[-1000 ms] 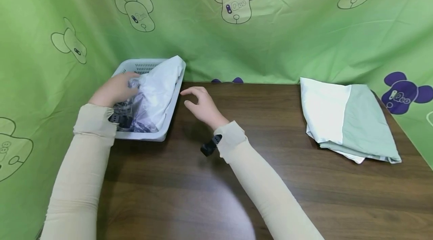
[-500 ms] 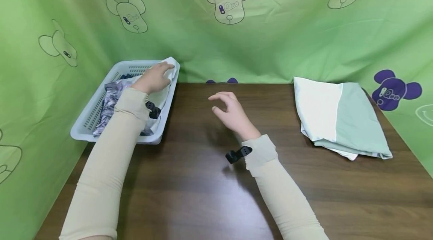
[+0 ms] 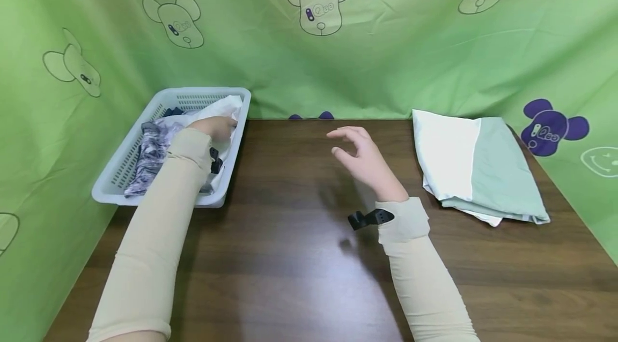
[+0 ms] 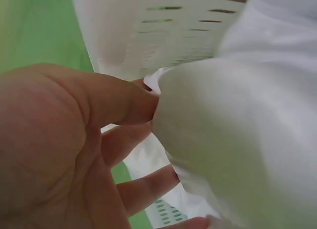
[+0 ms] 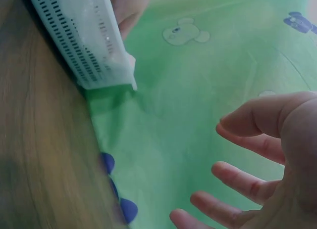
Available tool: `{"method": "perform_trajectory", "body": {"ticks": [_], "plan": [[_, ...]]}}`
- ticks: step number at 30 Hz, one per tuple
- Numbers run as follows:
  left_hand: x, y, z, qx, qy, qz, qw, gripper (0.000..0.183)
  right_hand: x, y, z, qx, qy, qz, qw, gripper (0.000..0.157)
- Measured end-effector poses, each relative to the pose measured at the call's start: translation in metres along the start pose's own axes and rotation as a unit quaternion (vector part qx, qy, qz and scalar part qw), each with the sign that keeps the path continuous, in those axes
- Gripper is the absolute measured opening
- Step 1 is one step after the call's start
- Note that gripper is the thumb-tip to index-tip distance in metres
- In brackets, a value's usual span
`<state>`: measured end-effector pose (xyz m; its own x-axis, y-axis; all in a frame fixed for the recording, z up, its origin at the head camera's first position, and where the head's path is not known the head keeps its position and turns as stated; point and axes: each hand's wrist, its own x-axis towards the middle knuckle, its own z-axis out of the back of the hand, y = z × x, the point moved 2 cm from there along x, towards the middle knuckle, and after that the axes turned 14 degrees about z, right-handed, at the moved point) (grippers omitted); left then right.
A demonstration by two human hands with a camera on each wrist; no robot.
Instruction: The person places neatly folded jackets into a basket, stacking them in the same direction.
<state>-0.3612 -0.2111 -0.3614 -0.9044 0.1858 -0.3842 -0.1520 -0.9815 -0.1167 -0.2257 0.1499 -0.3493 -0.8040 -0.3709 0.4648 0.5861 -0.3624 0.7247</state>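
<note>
Pinching an edge of white cloth [image 4: 228, 130] between thumb and finger of left hand [image 3: 216, 126], down inside pale basket [image 3: 207, 91], toward its right wall. Reaching lower than half a second ago; in head view, no longer seeing the white corner jut past the far rim. Probably settling the cloth within the basket, and not done while pinching its edge. Along the basket's left side, patterned cloth [image 3: 149, 154], in plainer view than a second ago. Holding right hand [image 3: 364, 157] above worktop [image 3: 289, 256], fingers apart and loosely bent, grasping nothing; farther from the basket than before, so apparently working one-handed. Well to the right, folded white-and-green cloth [image 3: 502, 165], untouched.
</note>
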Motion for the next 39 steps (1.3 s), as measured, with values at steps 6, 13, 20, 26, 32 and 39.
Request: {"method": "perform_trajectory", "body": {"ticks": [6,13,20,26,32,39], "plan": [[-0.07,-0.045,0.029,-0.042,-0.049,0.045,0.9969,0.049,-0.007,-0.003,0.013,-0.032,0.016,0.02,0.999,0.034],[-0.088,-0.082,0.038,-0.086,-0.141,0.027,0.9859,0.049,-0.017,-0.008,0.035,-0.066,0.02,0.009,0.998,0.035],[-0.102,-0.128,0.021,-0.123,-0.209,-0.013,0.97,0.042,-0.027,-0.009,0.055,-0.066,0.008,0.002,0.998,0.035],[-0.104,-0.159,-0.005,-0.177,-0.247,-0.027,0.9524,0.035,-0.039,-0.009,0.075,-0.101,0.013,-0.013,0.995,0.035],[-0.097,-0.188,-0.035,-0.236,-0.277,-0.063,0.9294,0.031,-0.055,-0.01,0.099,-0.144,0.01,-0.018,0.989,0.033],[-0.082,-0.221,-0.067,-0.317,-0.288,-0.122,0.895,0.028,-0.067,-0.018,0.128,-0.175,-0.037,-0.025,0.984,0.032]]}}
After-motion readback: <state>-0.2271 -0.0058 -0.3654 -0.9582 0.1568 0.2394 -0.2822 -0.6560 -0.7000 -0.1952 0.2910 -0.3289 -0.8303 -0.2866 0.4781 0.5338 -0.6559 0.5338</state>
